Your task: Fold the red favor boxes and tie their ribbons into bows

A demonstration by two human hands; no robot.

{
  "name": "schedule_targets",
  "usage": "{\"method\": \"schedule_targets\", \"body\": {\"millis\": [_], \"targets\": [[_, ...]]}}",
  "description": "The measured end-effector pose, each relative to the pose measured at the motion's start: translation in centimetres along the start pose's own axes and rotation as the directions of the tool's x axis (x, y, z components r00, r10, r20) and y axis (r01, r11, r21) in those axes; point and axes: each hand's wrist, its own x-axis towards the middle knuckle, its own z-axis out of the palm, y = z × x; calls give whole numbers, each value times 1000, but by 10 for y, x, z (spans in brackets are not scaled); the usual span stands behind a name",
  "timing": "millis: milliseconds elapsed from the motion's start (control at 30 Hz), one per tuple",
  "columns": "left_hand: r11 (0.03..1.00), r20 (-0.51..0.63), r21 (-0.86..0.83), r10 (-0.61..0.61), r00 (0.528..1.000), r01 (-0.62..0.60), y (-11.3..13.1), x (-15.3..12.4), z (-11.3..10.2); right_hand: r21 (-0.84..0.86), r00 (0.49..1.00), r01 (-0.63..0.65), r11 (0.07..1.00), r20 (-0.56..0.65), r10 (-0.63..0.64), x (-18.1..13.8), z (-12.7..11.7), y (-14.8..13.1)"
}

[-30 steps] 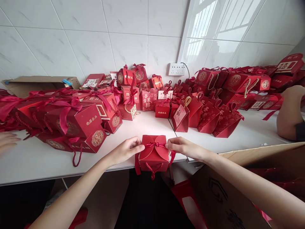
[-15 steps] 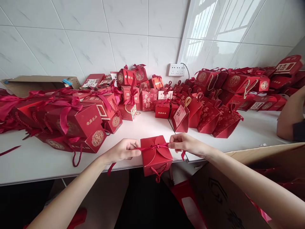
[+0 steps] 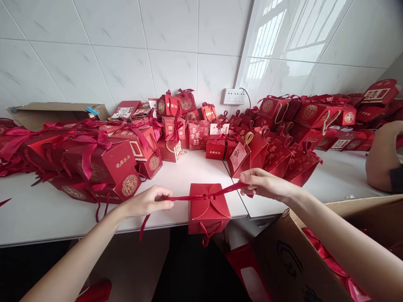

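Note:
A red gift box (image 3: 209,214) with overlapping rounded flaps sits at the table's front edge, a twisted red cord handle (image 3: 210,233) hanging on its near side. Across its top runs a dark red ribbon (image 3: 185,198), crossed at the middle of the flaps. My left hand (image 3: 147,201), left of the box, pinches one side of the ribbon, whose tail dangles below the fingers. On the right and a little higher, my right hand (image 3: 267,184) is closed on the other side of it. The ribbon is taut between both hands and the box.
Stacked red boxes (image 3: 103,163) fill the left of the white table (image 3: 201,165). More red boxes (image 3: 283,155) stand at the back and right. An open cardboard carton (image 3: 280,251) is below right. Another person's arm (image 3: 382,159) rests at the right edge. A power strip (image 3: 234,97) hangs on the wall.
My hands have moved apart, the left one leftward and the right one up and rightward. The ribbon's stretches between hands and box are longer. The view has shifted slightly.

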Motion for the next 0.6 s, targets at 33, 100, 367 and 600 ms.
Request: {"method": "schedule_targets", "body": {"millis": [33, 100, 367, 600], "targets": [[1000, -11, -10, 29, 1000, -29, 5, 0, -6, 124, 999, 39, 992, -1, -39, 1, 0, -6], [987, -73, -105, 116, 991, -123, 19, 2, -14, 305, 993, 120, 945, -21, -120, 4, 7, -19], [672, -182, -645, 328, 927, -365, 75, 36, -1, 355, 901, 432, 829, -125, -416, 35, 56, -36], [559, -273, -696, 374, 886, -451, 76, 41, 4, 124, 778, 621, 774, -220, -589, 31, 62, -32]]}}
